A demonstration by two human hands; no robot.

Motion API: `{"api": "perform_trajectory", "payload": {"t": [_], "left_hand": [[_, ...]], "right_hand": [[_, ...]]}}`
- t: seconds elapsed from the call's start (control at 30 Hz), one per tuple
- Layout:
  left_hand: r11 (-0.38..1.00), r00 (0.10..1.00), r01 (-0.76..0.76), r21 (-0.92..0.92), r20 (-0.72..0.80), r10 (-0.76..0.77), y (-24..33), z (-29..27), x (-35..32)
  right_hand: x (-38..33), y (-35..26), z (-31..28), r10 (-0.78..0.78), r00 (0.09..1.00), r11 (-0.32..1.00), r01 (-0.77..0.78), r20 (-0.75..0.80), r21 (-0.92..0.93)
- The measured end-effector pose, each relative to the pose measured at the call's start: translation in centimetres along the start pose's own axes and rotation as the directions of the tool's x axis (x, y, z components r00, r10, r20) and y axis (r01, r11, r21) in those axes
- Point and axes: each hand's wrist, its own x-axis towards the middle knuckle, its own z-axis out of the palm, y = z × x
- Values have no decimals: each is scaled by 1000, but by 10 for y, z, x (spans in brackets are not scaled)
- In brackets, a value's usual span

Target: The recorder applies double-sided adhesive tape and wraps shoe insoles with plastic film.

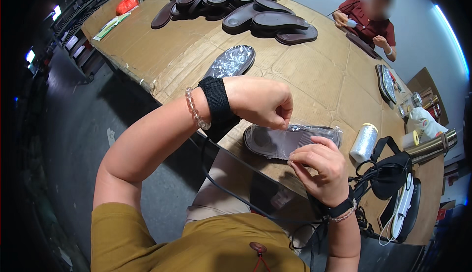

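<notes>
Left hand [260, 102], right hand [319, 166], pinching film [314, 134]

Near edge: the dark brown shoe sole in clear plastic wrap [290, 141] lies under both hands, the left hand [260, 102] pinching the film above it, the right hand [319, 166] touching its near side.
Right of it: the silvery roll of film [364, 142] stands close by, then the black pouch with tangled cables [388, 171].
Middle: bare stretch of the cardboard-covered table [305, 70], open for passage.
Left of middle: a wrapped sole [231, 61] lies alone.
Far end: the heap of unwrapped brown soles [246, 9] blocks it.
</notes>
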Motion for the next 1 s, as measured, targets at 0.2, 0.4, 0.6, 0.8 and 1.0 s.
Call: {"api": "perform_trajectory", "payload": {"t": [0.2, 0.4, 0.6, 0.8, 1.0], "left_hand": [[996, 994, -77, 32, -74, 80, 7, 5, -2], [982, 977, -139, 127, -143, 156, 4, 9, -4], [964, 949, -178, 199, -225, 222, 9, 10, -6], [982, 971, -110, 153, -196, 139, 12, 13, -5], [990, 984, -78, 120, -152, 96, 17, 12, -8]], "right_hand": [[10, 2, 4, 12, 1000, 1000, -12, -18, 7], [17, 5, 10, 25, 996, 1000, -26, -83, -8], [22, 7, 9, 11, 996, 999, -14, -88, -37], [25, 7, 11, 1, 994, 998, -9, -114, -67], [26, 8, 12, 53, 989, 994, -65, -142, -87]]}}
